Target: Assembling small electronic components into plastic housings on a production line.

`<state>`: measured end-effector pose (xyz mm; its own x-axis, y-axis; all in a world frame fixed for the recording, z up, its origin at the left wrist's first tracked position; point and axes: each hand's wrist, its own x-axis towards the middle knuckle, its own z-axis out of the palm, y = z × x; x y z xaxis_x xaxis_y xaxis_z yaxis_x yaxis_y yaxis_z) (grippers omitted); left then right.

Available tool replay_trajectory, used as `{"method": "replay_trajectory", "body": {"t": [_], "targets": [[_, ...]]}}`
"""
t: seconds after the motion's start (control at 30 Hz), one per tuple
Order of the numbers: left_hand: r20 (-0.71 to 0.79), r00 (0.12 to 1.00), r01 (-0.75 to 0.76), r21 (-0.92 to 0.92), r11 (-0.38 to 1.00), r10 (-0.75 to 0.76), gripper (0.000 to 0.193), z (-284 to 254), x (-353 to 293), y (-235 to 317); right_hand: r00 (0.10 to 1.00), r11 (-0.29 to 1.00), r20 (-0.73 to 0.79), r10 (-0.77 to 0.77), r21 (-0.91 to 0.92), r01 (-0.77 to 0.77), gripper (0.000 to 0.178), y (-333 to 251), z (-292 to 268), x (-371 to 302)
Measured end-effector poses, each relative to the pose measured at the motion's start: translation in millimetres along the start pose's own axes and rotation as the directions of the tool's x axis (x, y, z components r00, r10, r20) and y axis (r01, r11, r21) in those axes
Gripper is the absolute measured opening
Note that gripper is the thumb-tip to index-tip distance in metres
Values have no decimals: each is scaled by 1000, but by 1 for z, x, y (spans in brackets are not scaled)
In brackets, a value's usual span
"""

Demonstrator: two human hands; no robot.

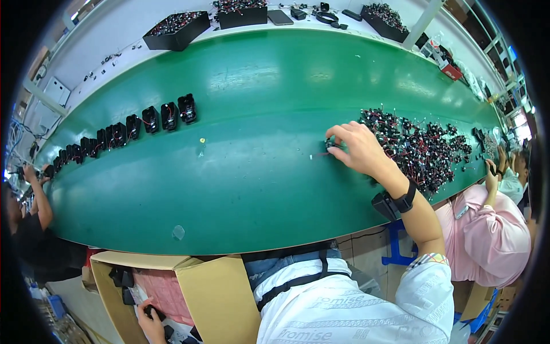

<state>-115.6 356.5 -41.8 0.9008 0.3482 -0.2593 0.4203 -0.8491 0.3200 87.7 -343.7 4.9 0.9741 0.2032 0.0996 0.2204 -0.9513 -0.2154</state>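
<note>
My right hand (pixel 362 150) is over the green table (pixel 240 183), left of a big pile of small black parts with red wires (pixel 415 146). Its thumb and fingers pinch a small black wired part (pixel 330 144), whose thin lead ends in a white tip on the tabletop. Down at the lower left, my left hand (pixel 150 325) is inside an open cardboard box (pixel 212 298). Its fingers are closed round a black plastic housing (pixel 154 313). Pink wrapping (pixel 163 292) and more black pieces lie in the box beside it.
A curved row of black housings (pixel 150 119) stands along the table's left side. Black bins of small parts (pixel 177 30) and a phone (pixel 279 18) sit on the back shelf. Co-workers are at the far left and at the right, one in a pink top (pixel 492 235).
</note>
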Motion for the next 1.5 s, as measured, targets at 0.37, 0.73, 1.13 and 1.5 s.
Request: {"method": "replay_trajectory", "body": {"t": [0.37, 0.73, 1.13, 1.5], "targets": [[-147, 829, -503, -618, 604, 539, 27, -80, 44, 257, 976, 917, -162, -146, 348, 195, 21, -40, 33, 6], [353, 432, -379, -764, 523, 830, 38, 65, 82, 482, 969, 438, -61, 241, 897, -53, 19, -40, 18, -43], [348, 505, 172, -937, 303, 790, 27, 157, 60, 521, 836, 320, -231, 498, 945, 70, 23, -52, 48, -57], [125, 585, 265, -963, -43, 801, 18, 160, -5, 459, 901, 627, -392, 186, 753, 198, 22, -90, 27, -64]]}}
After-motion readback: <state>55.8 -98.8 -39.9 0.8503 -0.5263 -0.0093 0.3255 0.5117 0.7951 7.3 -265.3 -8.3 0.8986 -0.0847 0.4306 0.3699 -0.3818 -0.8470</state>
